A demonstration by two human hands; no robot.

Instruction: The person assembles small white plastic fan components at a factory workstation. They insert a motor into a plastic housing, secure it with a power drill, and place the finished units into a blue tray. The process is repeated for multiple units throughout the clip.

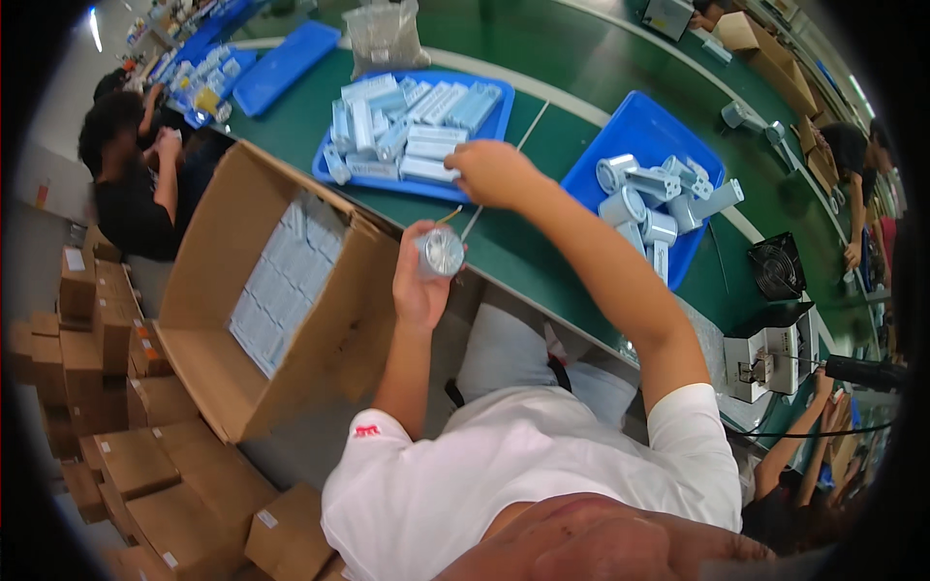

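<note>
By left hand [417, 289], a cylinder [441, 254] is being held, ideally gently steadied, while right hand [496, 174], grip unclear, is being positioned at right edge of blue tray [506, 108].

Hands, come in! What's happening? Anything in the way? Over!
Left hand holding cylindrical part. Right hand at blue tray of pale-blue pieces. Open cardboard box on left, not between hands.

Left tray [503, 108], right tray [630, 121] on bench [557, 136]; box [199, 261] front-left.
I see parts [441, 134] in left tray, bag [386, 39] behind it, fan [778, 266] right of right tray.
</note>
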